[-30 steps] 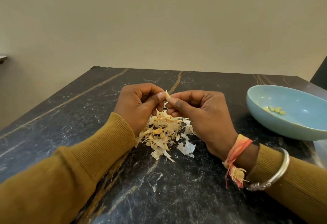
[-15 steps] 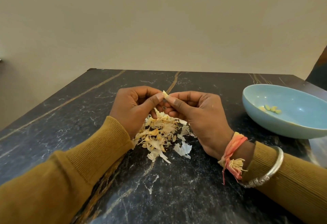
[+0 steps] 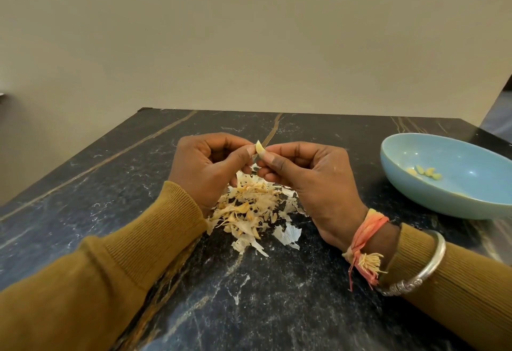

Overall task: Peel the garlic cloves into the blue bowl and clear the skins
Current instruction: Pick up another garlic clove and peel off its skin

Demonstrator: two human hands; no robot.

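A person sits at a dark marble table (image 3: 116, 184). Both hands meet above a heap of papery skins (image 3: 249, 209). The left hand (image 3: 210, 167) and right hand (image 3: 307, 176) pinch one small garlic clove (image 3: 259, 147) between thumb and fingertips. The clove looks light, firm and slick, best held by its ends. A blue bowl (image 3: 415, 184) of peeled cloves (image 3: 424, 171) sits to the right.

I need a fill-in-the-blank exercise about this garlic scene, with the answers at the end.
The left hand and right hand pinch ____ garlic clove above the skins.
The peeled cloves lie in the ____ bowl.
The bowl stands on the table to the ____ of the skins.
The silver bangle is on the ____ wrist.
Answers: one; blue; right; right.
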